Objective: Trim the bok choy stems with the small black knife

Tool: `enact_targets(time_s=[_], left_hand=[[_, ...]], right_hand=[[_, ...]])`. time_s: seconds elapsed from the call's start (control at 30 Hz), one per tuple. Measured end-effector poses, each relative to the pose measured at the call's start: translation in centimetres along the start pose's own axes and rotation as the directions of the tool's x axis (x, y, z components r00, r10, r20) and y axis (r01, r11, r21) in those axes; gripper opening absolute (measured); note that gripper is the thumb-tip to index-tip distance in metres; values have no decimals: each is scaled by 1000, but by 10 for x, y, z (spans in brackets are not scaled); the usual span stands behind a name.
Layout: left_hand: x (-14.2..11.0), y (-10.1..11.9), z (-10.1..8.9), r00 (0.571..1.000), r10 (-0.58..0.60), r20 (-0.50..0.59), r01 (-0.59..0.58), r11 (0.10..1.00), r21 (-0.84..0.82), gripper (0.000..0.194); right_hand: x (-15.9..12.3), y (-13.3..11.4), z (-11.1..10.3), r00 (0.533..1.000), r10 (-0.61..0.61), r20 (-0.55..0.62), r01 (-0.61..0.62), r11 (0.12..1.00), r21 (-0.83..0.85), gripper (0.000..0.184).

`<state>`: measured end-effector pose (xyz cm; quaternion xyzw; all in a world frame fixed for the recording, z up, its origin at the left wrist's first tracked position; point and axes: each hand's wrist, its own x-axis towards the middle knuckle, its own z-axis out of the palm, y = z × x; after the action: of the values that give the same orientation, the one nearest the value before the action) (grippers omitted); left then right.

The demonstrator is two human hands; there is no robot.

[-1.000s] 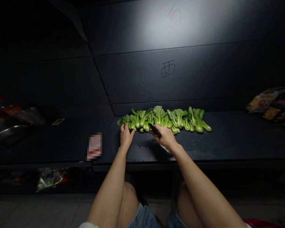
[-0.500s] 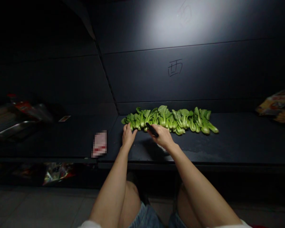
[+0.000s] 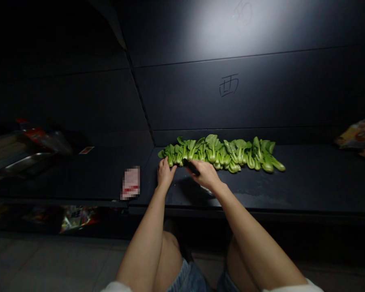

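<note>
A row of green bok choy (image 3: 213, 152) lies along the dark shelf (image 3: 307, 182), leaves toward the back panel and pale stem ends toward me. At the row's left end is my left hand (image 3: 166, 173), its fingers stretched out and thumb apart, fingertips at the leftmost stems. My right hand (image 3: 207, 175) is closed around what looks like a spray bottle (image 3: 191, 167); its black head juts out up and left, over the stem ends. Below the hand a bit of its pale body shows, the rest being hidden by my hand.
Left of the row lies a blurred-out pinkish card (image 3: 130, 182), with a small card (image 3: 86, 150) farther back. Packaged goods (image 3: 39, 140) sit at far left, a yellow bag (image 3: 359, 136) at far right. Below is a lower shelf with a shiny packet (image 3: 76, 217). Wet smears mark the shelf.
The view has shifted slightly, so the shelf and bok choy appear a little farther right. My right hand with the spray bottle has moved slightly left along the row. My left hand stays at its left end.
</note>
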<state>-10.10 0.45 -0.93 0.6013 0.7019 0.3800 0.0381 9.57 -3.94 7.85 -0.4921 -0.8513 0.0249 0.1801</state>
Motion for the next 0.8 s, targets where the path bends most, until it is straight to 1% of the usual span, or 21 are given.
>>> enact_targets(time_s=[0.23, 0.47, 0.67, 0.8], left_hand=[[-1, 2, -2, 1000, -16, 10, 16, 1000, 14, 56], [-1, 0, 1, 1000, -7, -19, 8, 1000, 5, 56], [-1, 0, 1, 1000, -16, -11, 16, 1000, 18, 56], [-1, -2, 0, 1000, -17, -12, 17, 1000, 23, 57]], right_hand=[[5, -1, 7, 999, -18, -30, 19, 1000, 14, 33], [6, -7, 3, 999, -35, 13, 35, 999, 5, 34], [8, -9, 6, 998, -64, 21, 65, 998, -10, 36], [8, -12, 6, 996, -74, 50, 76, 997, -26, 37]])
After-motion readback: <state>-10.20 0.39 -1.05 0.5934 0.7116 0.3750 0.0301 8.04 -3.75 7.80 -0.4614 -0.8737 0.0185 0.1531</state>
